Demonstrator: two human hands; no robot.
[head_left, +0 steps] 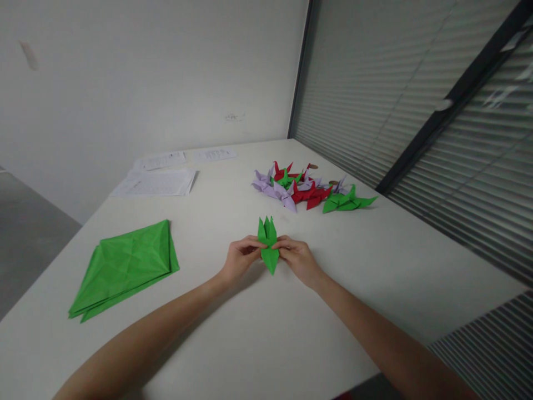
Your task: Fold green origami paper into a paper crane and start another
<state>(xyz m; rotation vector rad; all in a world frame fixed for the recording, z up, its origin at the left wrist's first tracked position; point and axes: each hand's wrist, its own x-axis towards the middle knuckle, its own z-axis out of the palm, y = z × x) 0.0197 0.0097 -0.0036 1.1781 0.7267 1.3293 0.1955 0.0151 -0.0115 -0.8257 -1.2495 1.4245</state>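
A green folded paper piece (270,259) is held between my two hands over the middle of the white table. Narrow points stick up at its far end, and a single broad point faces me. My left hand (241,255) pinches its left edge between thumb and fingers. On the opposite edge, my right hand (298,258) pinches it the same way. Beyond my hands lies a cluster of finished-looking origami birds in lilac (284,194), red (318,195) and green (348,201).
Creased green paper sheets (129,264) lie stacked at the left. Printed papers (156,182) rest farther back on the table (225,344). A white wall stands behind, and a window with blinds (400,100) runs along the right side.
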